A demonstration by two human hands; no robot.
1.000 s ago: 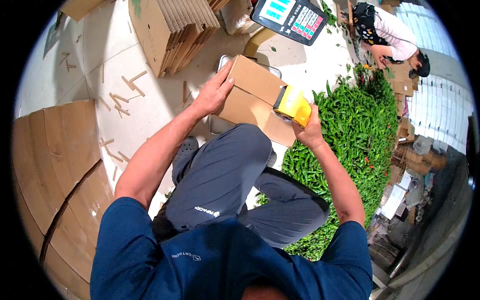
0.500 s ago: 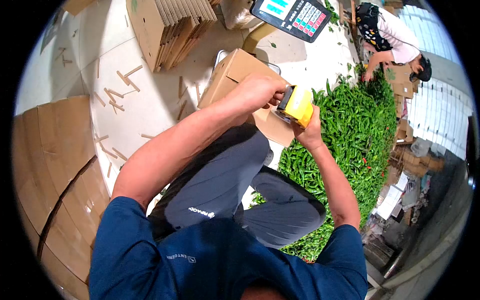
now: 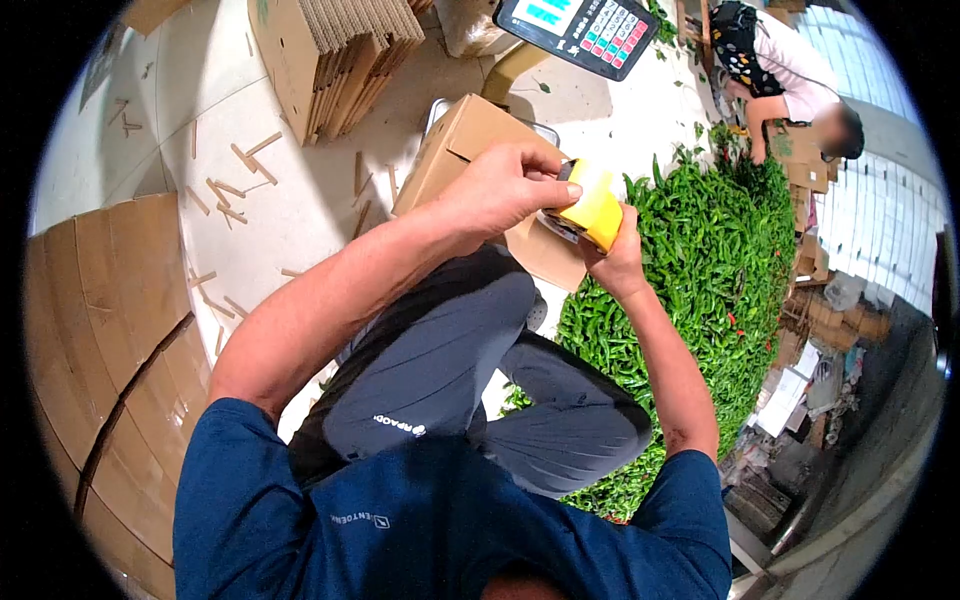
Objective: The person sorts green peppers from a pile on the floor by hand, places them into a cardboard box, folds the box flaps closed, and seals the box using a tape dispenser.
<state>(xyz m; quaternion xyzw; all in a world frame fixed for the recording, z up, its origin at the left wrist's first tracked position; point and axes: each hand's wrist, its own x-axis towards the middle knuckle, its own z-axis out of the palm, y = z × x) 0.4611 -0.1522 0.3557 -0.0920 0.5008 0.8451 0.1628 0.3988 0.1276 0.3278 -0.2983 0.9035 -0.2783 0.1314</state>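
Note:
A yellow tape dispenser, with a dark edge on its left side, is held up over the near end of a cardboard box. My right hand grips it from below and the right, fingers partly hidden behind it. On its other side, my left hand pinches the dark edge, thumb lying against the yellow part. Whether a strip of tape is between those fingers cannot be made out. One open flap of the box shows beneath both hands.
Green peppers lie in a big heap on the right. A scale display stands beyond the box. Folded cardboard is stacked at the upper left, with cardboard strips on the floor. Another person bends over the heap's far end.
My left thumb has come round onto the yellow part, and the left fingers have uncurled somewhat. The dispenser is tilted slightly differently. The other person's arm has shifted at the heap.

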